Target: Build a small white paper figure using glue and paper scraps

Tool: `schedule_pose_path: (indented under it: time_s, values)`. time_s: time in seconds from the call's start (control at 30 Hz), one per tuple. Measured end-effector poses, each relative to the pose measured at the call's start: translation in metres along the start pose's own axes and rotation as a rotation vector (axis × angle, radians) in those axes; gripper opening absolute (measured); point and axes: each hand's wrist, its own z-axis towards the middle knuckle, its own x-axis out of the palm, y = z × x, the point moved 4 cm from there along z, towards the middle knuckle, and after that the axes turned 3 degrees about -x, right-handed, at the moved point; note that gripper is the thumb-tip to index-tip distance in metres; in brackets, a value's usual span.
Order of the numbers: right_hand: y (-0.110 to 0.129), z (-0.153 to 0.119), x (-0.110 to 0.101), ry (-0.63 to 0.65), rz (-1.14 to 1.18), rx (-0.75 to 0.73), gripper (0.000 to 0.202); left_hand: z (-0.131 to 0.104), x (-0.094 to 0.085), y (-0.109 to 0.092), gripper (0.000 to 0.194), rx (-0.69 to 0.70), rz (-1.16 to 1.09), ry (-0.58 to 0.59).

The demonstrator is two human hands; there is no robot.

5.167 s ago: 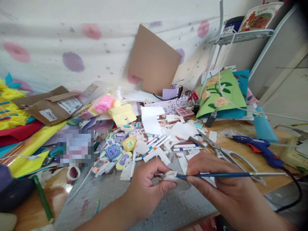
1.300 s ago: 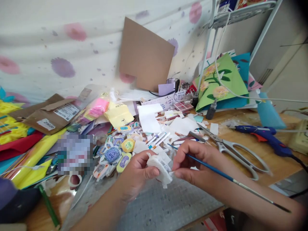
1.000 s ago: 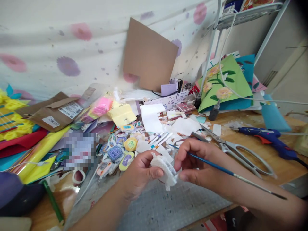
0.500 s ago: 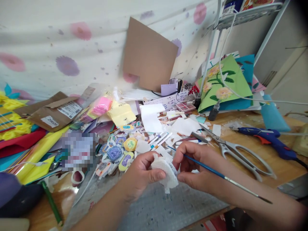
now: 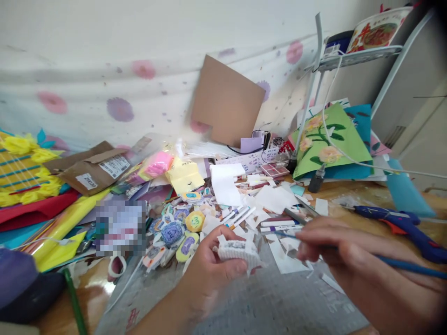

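Note:
My left hand (image 5: 218, 265) is closed around a small white ribbed paper piece (image 5: 237, 251) with tabs sticking up, held over the grey mat (image 5: 216, 307). To the right, my right hand (image 5: 352, 260) is raised and blurred, closed on a thin blue paintbrush (image 5: 401, 263); it is apart from the white piece. Left of my left hand lie several small decorated paper pieces, among them a blue one (image 5: 172, 232) and a yellow one (image 5: 194, 221). White paper scraps (image 5: 279, 253) lie between my hands.
A blue glue gun (image 5: 387, 216) lies at the right, near metal scissors mostly hidden by my right hand. Behind are markers (image 5: 240, 216), a white paper sheet (image 5: 225, 184), a dark bottle (image 5: 316, 180) and leaning cardboard (image 5: 228, 102). A brown package (image 5: 91, 170) is at the left.
My right hand has moved away from the white piece to the right with the brush. The white piece has turned in my left hand, and the view has tilted up.

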Motion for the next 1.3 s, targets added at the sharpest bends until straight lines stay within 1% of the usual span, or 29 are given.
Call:
schedule_pose_path:
  time_s: [0.07,0.2,0.3,0.43,0.57,0.67,0.73,0.8,0.9,1.07,1.2,1.3]
  values:
    - [-0.001,-0.003,0.009,0.033,0.029,0.054,0.017,-0.001,0.000,0.002,0.030,0.000,-0.008,-0.004]
    - [-0.006,-0.002,0.032,0.091,0.234,0.152,0.008,-0.001,-0.006,0.006,0.032,-0.005,0.029,-0.048]
    - [-0.011,0.000,0.040,0.093,0.287,0.187,0.005,-0.001,-0.009,0.007,0.032,0.001,0.053,-0.078]
    - [-0.015,0.001,0.040,0.081,0.267,0.174,0.005,-0.002,-0.008,0.006,0.029,-0.007,0.057,-0.079]
    - [-0.013,0.004,0.036,0.083,0.101,0.128,0.002,-0.002,-0.004,0.002,0.023,-0.004,0.028,-0.063]
    - [-0.004,0.010,0.035,0.112,-0.011,0.049,0.009,-0.001,-0.002,0.001,0.021,-0.008,0.017,-0.054]
    - [0.001,0.014,0.034,0.119,-0.031,-0.009,0.013,-0.002,-0.001,0.002,0.022,-0.023,0.019,-0.061]
    - [0.002,0.015,0.035,0.136,-0.030,-0.031,0.014,-0.003,0.000,0.004,0.024,-0.037,0.009,-0.082]
    - [-0.001,0.014,0.035,0.172,0.000,-0.022,0.016,-0.004,0.001,0.007,0.025,-0.049,-0.004,-0.118]
    - [-0.006,0.012,0.034,0.192,0.040,-0.008,0.019,-0.004,0.002,0.008,0.028,-0.093,-0.036,-0.174]
    - [0.000,0.011,0.036,0.166,0.007,-0.037,0.017,-0.005,0.005,0.006,0.026,-0.109,-0.070,-0.209]
    - [0.007,0.011,0.037,0.179,-0.054,-0.089,0.018,-0.007,0.006,0.007,0.024,-0.116,-0.092,-0.248]
